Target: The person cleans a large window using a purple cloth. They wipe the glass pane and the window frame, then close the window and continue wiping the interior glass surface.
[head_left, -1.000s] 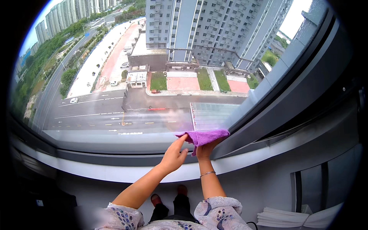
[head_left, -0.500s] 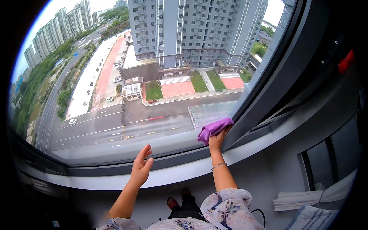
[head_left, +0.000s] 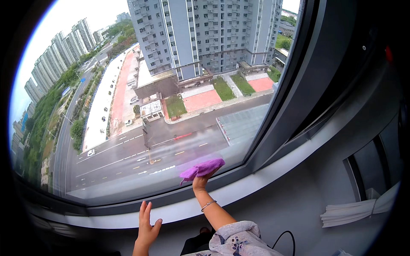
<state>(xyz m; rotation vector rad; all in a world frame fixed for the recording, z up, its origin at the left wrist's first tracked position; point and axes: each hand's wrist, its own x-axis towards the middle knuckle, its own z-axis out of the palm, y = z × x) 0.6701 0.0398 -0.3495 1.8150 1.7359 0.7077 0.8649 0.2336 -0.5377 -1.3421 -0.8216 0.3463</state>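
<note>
The left hand is spread and empty, while the partly hidden right hand grasps the purple cloth, seemingly against the windowpane's near edge, where flat, even pressure should serve best.

Window pane with purple cloth and two bare hands, high above a street.
Right hand, center of frame, below middle: holds the purple cloth against the lower glass, fingers mostly hidden; silver-toned bracelet at the wrist, patterned pale sleeve below. Left hand, lower edge, left of center: holds nothing, fingers spread and raised, before the white sill. Dark gray window frame: diagonal, right of center. Outside: gray apartment tower, top center; pale high-rises, upper left; multi-lane road, left of center. Tied white curtain: lower right.
</note>
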